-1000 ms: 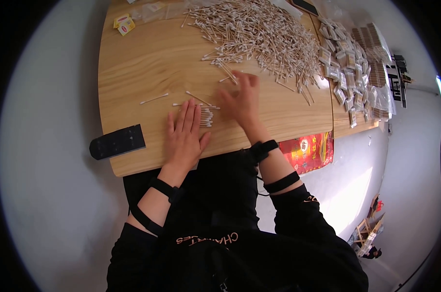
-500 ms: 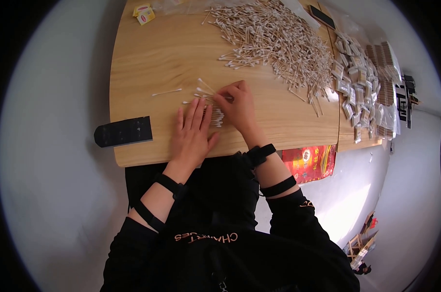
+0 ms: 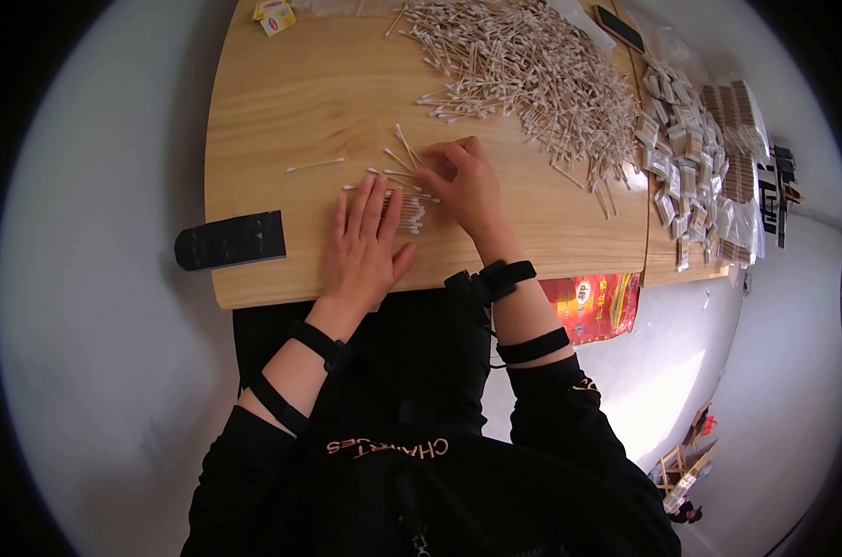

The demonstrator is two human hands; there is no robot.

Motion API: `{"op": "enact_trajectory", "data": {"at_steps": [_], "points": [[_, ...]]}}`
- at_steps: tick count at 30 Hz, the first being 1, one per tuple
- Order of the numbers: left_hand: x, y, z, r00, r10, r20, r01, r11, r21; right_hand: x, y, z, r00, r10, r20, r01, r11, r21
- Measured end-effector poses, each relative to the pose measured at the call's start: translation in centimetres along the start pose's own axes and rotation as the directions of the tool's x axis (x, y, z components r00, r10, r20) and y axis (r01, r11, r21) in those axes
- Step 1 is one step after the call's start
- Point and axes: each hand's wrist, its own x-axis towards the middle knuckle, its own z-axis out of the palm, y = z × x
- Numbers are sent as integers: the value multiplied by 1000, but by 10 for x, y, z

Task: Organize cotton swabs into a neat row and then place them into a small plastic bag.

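Note:
My left hand [image 3: 363,246] lies flat, fingers stretched out, over a small row of cotton swabs [image 3: 408,213] lined up side by side. White tips show between and beside its fingers, while the rest of the row is hidden under the hand. To the right, my right hand [image 3: 465,184] is curled, its thumb and forefinger closed at the near ends of a few loose cotton swabs [image 3: 406,144]. Its fingertips partly hide these ends. A single cotton swab [image 3: 315,164] rests apart on the wood, left of the others.
A large heap of cotton swabs [image 3: 532,79] covers the far right of the wooden table [image 3: 291,111]. Beyond it are a phone [image 3: 618,29] and many small packed bundles [image 3: 686,167]. A black block [image 3: 231,241] overhangs the left edge. Yellow packets [image 3: 274,17] lie far left.
My right hand has shifted slightly right and away from me, and the loose swabs beside it lie at a different slant. My left hand stays on the row.

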Motion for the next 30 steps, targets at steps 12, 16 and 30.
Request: {"op": "enact_trajectory", "data": {"at_steps": [12,16,30], "points": [[1,2,1,999,11,42,-12,1000,28,4,-2,11,995,96,7,-96,990,105],[2,2,-1,998,18,63,-21,998,59,8,-4,10,996,75,38,-79,990,116],[33,-6,-9,981,-49,189,36,997,69,-42,-12,22,925,264,-274,-99,862,497]]}}
